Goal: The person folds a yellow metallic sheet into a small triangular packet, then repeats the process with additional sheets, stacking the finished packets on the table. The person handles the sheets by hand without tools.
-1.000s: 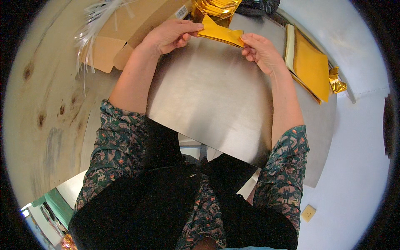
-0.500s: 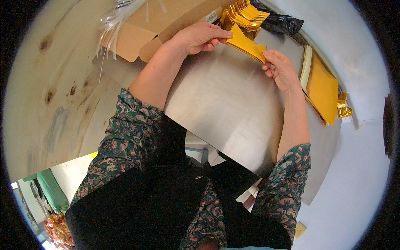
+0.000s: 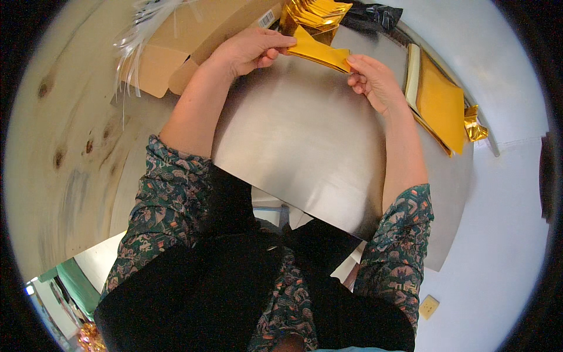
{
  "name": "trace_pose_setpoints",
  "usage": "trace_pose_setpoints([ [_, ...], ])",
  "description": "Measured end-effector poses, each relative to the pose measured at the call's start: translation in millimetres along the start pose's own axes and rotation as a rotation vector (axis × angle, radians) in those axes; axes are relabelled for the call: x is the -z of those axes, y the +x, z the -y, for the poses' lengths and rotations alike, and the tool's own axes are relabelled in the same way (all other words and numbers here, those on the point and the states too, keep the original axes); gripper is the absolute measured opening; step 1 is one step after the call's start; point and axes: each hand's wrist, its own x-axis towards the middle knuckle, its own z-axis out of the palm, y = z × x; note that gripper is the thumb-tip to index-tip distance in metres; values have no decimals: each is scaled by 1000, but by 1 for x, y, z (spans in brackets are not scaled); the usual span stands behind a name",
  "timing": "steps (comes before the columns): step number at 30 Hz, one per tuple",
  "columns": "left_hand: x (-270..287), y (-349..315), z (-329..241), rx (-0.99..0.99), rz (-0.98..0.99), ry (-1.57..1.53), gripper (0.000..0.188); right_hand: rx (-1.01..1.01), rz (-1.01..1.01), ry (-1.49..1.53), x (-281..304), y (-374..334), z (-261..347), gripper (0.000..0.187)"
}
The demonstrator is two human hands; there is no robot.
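Between my two hands is a folded piece of yellow-gold paper point(image 3: 316, 51), held above the far part of a metal sheet point(image 3: 293, 146). My left hand point(image 3: 251, 50) pinches its left corner between thumb and fingers. The right corner is gripped the same way by my right hand point(image 3: 370, 79). Its upper edge rises to a point near the left hand and dips in the middle. Just behind it stands a stack of folded shiny gold paper pieces point(image 3: 316, 17), partly covered by the held one.
A cardboard box point(image 3: 170, 56) with white plastic strips point(image 3: 138, 41) over it stands at the far left. Flat yellow sheets point(image 3: 440, 102) lie at the right, beside a crumpled gold foil piece point(image 3: 474, 124). Black plastic point(image 3: 375, 16) lies at the back. Wooden board point(image 3: 76, 170) spreads leftward.
The whole scene has shifted slightly left and upward in the picture. Both hands keep their hold on the folded paper, whose right end looks a little more peaked.
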Motion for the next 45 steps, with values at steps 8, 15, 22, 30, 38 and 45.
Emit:
trace_pose_setpoints([
  [8, 2, 1, 4, -8, -29, 21, 19, 10, -1, -36, -2, 3, -2, 29],
  [15, -13, 5, 11, -310, -363, 349, 25, 220, -211, -208, -30, 16, -13, 22],
  [22, -17, 11, 13, -306, -504, 488, 34, 283, -312, -249, -45, 42, -21, 22],
  [30, -16, 16, 21, -324, -585, 704, 37, 315, -382, -340, -43, 50, -33, 31],
  [38, -18, 16, 24, -415, -568, 839, 31, 349, -357, -228, -46, 26, -27, 26],
  [45, -52, 0, 17, -337, -214, -172, 24, 453, -364, -11, -54, -33, -21, 21],
])
